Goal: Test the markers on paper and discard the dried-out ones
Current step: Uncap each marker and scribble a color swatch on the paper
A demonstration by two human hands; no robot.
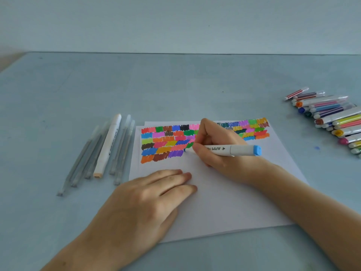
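**Q:** What is happening closest to the camera?

**A:** The left hand (pixel 156 194) lies flat, fingers straight, pressing the paper (pixel 224 192) to the table (pixel 175 85). It holds nothing.

**Q:** And just beyond it?

**A:** The right hand (pixel 216 149) grips a blue-capped marker (pixel 234 150) in a writing pinch, its tip touching the sheet at the end of the second-lowest row of colour swatches (pixel 166 143). A test stroke appears to be in hand.

**Q:** What does the next move call for?

**A:** Likely a short scribble beside the green patch, then a verdict: strong ink or faint.

**Q:** Where would the marker go?

**A:** Probably one of two groups. Left of the paper lie pale pens and one white marker (pixel 108 145), perhaps the discards. Farther off at the right edge sits a heap of coloured markers (pixel 332 116), well apart from both hands; which group is which cannot be told.
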